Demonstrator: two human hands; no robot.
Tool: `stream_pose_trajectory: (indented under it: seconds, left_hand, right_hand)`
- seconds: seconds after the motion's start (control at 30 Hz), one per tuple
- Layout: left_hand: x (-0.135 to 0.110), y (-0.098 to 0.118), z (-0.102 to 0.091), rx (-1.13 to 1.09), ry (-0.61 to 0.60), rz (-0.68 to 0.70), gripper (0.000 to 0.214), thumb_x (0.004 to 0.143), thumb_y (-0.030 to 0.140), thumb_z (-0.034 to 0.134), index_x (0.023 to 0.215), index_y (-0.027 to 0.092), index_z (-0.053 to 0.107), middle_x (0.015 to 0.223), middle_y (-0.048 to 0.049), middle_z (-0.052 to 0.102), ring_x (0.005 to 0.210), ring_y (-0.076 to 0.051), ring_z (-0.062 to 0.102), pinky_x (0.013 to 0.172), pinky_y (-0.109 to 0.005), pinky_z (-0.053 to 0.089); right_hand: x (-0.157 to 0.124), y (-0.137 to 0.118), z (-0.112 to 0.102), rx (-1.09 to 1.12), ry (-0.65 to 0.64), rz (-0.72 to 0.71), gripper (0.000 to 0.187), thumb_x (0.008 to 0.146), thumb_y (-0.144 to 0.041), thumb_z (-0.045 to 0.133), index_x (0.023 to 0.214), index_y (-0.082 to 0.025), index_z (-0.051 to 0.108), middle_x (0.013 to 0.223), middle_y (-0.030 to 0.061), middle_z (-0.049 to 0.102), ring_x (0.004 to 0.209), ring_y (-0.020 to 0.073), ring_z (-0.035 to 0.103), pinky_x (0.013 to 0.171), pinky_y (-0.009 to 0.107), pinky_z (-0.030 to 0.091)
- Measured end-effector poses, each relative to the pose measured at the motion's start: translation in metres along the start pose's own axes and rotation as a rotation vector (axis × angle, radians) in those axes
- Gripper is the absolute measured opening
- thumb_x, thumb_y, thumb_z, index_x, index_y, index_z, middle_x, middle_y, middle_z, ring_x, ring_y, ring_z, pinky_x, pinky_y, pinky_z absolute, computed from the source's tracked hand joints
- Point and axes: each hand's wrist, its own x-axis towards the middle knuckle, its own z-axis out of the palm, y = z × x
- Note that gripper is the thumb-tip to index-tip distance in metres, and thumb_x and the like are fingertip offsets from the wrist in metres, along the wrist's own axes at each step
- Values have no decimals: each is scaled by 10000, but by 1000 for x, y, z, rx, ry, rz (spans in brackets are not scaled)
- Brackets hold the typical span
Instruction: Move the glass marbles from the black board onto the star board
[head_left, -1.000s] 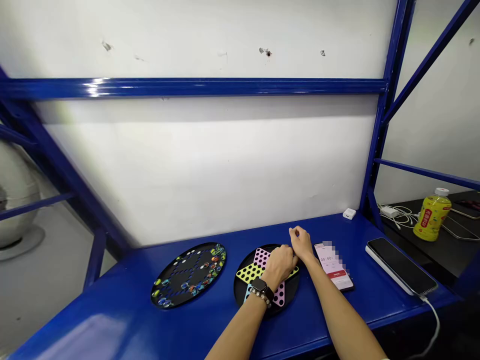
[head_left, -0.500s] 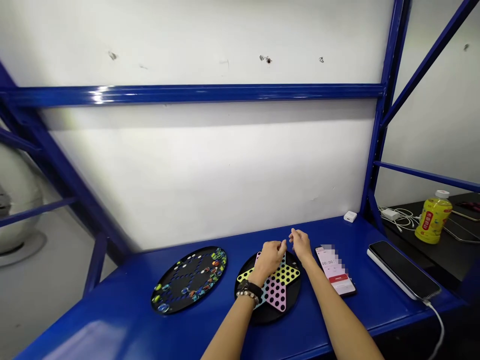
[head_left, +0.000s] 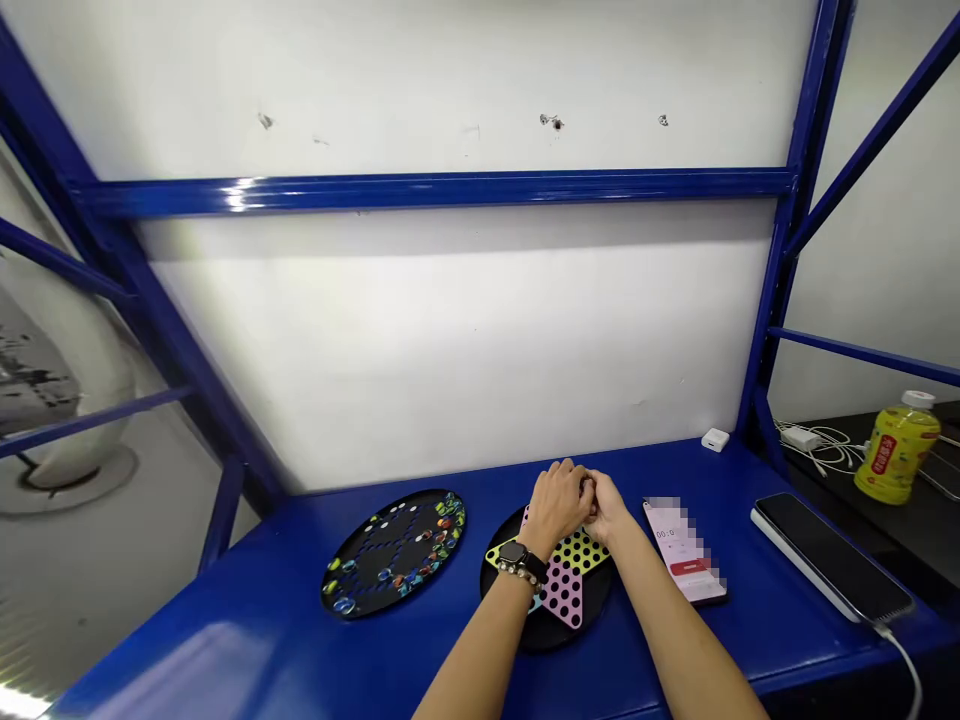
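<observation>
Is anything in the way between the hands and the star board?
No, nothing visible is in the way. The left hand and right hand are together right over the star board, which lies on a black tray.

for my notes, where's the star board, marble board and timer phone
star board [head_left: 571, 600], head view, pink arm
marble board [head_left: 367, 555], head view, black face
timer phone [head_left: 667, 545], head view, pink screen
</observation>
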Motion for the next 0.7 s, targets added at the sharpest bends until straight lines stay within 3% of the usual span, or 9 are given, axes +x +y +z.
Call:
stream_pose_trajectory:
  seconds: [0.1,0.2,0.27,0.4,0.53,0.7]
  left_hand:
    - [-9,-1,-2,-69,23,20,233,941,321,445,1046,205,618,1078,-78,608,977,-235,579,816,-359,448]
    - [-18,-2,0,-200,61,-31,241,961,327,421,1112,218,575,1112,-57,601,988,-206,580,838,-342,450]
    - [-24,-3,3,-236,5,-36,217,962,320,424,1057,213,588,1062,-44,629,959,-195,593,838,-327,448]
    - [-38,5,12,-102,-204,87,238,912,409,524,927,202,641,975,-63,667,950,-248,599,830,-364,447]
    - [-44,21,19,109,-181,133,307,951,378,448,997,146,645,1007,-140,650,986,-304,567,823,-426,437]
    - [-43,25,22,122,-166,192,325,978,279,370,934,143,662,964,-157,644,950,-295,553,815,-435,420]
  right_hand:
    - [-3,-6,-3,107,36,22,263,909,-282,472,660,-197,490,427,-65,426,313,64,330,320,163,249]
    - [-7,-15,-8,214,73,33,260,925,-245,434,680,-185,494,435,-75,420,289,39,260,304,153,178]
    - [-9,-21,-12,234,92,11,279,932,-255,418,664,-194,459,428,-89,394,278,31,202,297,159,133]
    - [-12,-33,-19,288,136,-74,301,931,-301,426,645,-209,398,419,-103,347,282,39,198,306,178,123]
    - [-13,-36,-20,296,150,-95,287,921,-309,435,653,-208,414,418,-102,353,284,41,194,314,191,115]
    - [-13,-32,-18,230,146,-118,301,900,-373,477,653,-211,419,429,-99,363,293,40,194,321,196,122]
